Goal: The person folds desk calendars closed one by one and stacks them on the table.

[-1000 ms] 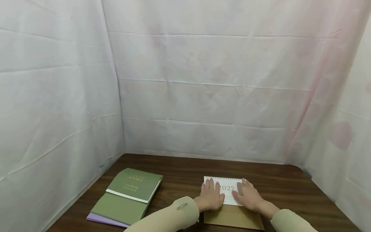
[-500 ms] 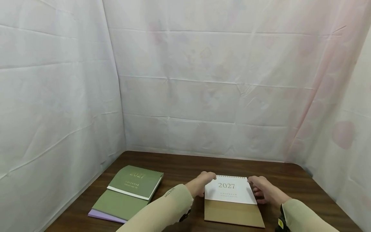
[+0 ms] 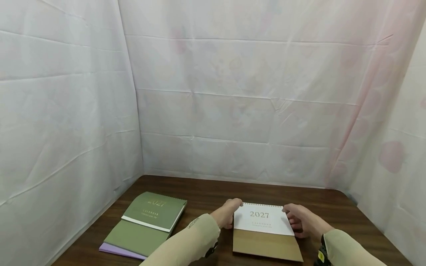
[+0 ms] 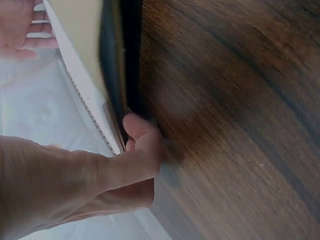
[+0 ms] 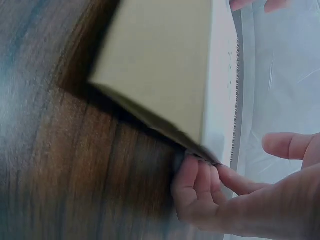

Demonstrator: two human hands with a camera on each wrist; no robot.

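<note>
A desk calendar (image 3: 264,221) with a white 2027 cover, gold spiral binding at the far edge and a tan base lies in front of me. At its upper left side, my left hand (image 3: 226,214) holds the edge. In the left wrist view, curled fingers (image 4: 142,135) reach round the calendar's corner by the spiral. My right hand (image 3: 304,221) is at the upper right corner. The right wrist view shows several curled fingers (image 5: 200,187) against the calendar's side edge, with the thumb (image 5: 282,145) standing apart from it.
To the left, a green 2027 calendar (image 3: 154,210) lies on the dark wood table (image 3: 206,192), with a purple piece (image 3: 121,251) showing beneath it. Pale fabric curtains (image 3: 229,111) enclose the table at the back and both sides.
Both hands lay flat on the white cover a second ago. They have since moved outward to the calendar's left and right edges, uncovering the cover. The green calendar stays put.
</note>
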